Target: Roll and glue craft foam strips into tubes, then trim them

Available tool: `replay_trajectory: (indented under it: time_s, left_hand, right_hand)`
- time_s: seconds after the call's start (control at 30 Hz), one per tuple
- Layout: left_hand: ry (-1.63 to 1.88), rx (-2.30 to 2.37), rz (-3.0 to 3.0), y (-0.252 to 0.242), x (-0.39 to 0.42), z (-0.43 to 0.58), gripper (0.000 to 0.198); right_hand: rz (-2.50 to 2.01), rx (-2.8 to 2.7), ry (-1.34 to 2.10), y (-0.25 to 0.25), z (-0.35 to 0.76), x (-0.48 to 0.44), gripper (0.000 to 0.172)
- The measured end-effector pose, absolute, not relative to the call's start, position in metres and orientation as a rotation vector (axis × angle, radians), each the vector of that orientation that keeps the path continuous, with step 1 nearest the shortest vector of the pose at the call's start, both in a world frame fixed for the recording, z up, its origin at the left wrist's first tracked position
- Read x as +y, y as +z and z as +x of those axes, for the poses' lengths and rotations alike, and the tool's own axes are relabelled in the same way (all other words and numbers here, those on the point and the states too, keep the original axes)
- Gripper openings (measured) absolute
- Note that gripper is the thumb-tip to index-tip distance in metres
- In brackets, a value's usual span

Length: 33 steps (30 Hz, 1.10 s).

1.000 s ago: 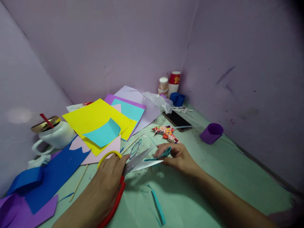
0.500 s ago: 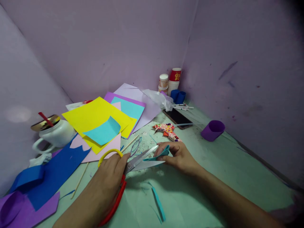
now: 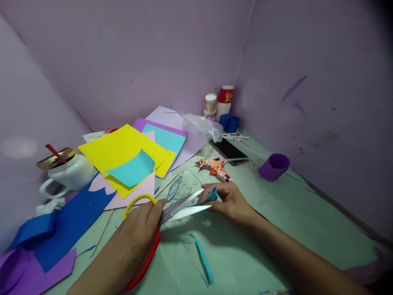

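Observation:
My left hand (image 3: 139, 227) is closed on a pair of scissors (image 3: 181, 207) with one yellow and one red handle loop. The blades are spread and point right. Between their tips lies a small folded piece of teal foam sheet (image 3: 211, 196), pinched in my right hand (image 3: 231, 203) by thumb and fingers. Part of the teal piece is hidden by the blades and fingers. On the table below the scissors rests a narrow teal strip (image 3: 203, 262) beside thin trimmings.
Stacked yellow sheets (image 3: 123, 139) and other coloured ones cover the back left, near a white mug (image 3: 72, 174). A patterned glue gun (image 3: 215, 166), a phone (image 3: 230, 152), paper cups (image 3: 225, 98) and a purple foam tube (image 3: 274, 168) stand or lie farther back. Blue foam (image 3: 70, 229) lies left.
The view has shifted slightly. The scissors' blades stay spread around the teal piece, and both hands hold nearly the same pose.

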<state>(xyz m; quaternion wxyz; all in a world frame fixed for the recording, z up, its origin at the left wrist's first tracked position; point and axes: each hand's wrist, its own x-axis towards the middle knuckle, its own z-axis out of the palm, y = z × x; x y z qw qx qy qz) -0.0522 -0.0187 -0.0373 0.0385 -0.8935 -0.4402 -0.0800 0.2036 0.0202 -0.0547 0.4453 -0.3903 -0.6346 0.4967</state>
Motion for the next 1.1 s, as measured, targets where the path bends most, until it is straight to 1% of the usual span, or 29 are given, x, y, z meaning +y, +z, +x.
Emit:
replay_trajectory:
  time_s: [0.13,0.33,0.63,0.77,0.87,1.0,1.1]
  left_hand:
    - [-0.273,-1.370,-2.717,-0.041,-0.020,-0.053,0.048]
    - [-0.107,-1.342,-2.786,-0.039,-0.019,-0.056,0.046]
    - [-0.241,-1.224,-2.725,-0.042,-0.016,-0.058,0.044]
    - [-0.271,-1.192,-2.671,-0.042,-0.014,-0.051,0.042]
    - [-0.301,-1.190,-2.653,-0.043,-0.016,-0.046,0.041]
    - [-0.284,-1.242,-2.678,-0.044,-0.018,-0.043,0.043]
    - [-0.187,-1.282,-2.721,-0.041,-0.019,-0.043,0.044]
  right_hand:
    - [-0.962,-1.540,1.235,-0.055,0.202,0.020,0.003]
    - [-0.965,-1.514,1.252,-0.056,0.202,0.020,0.005]
    - [-0.999,-1.518,1.237,-0.058,0.203,0.020,0.007]
    - [-0.965,-1.626,1.153,-0.060,0.203,0.019,0.003]
    - [-0.975,-1.692,1.102,-0.063,0.202,0.018,0.006]
    - [-0.967,-1.691,1.121,-0.066,0.201,0.018,0.008]
    - [-0.972,-1.666,1.148,-0.065,0.201,0.018,0.007]
